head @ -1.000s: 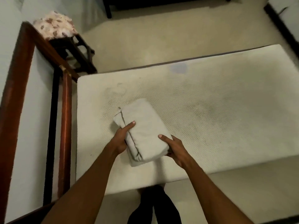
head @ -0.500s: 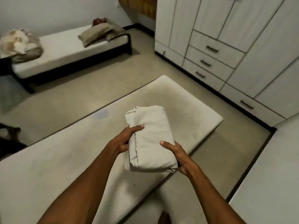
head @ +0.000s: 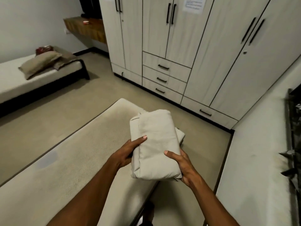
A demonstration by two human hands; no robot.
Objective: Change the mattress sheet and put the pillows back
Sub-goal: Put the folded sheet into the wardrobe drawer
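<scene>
Where dimpled mattress (head: 78,162) lies, soft folded sheet (head: 156,144).

Single head cam, wide-angle, worn by the person, pitched forward and down. Both forearms enter from the bottom edge; left hand (head: 128,152) and right hand (head: 184,167) sit close, just below frame centre, with the folded sheet (head: 156,144) between them. Bare mattress (head: 68,168) fills lower left, right under the lens. Wardrobe (head: 187,46) faces the camera across the floor; second bed (head: 14,82) is far left. No second view, so no overlap.
</scene>
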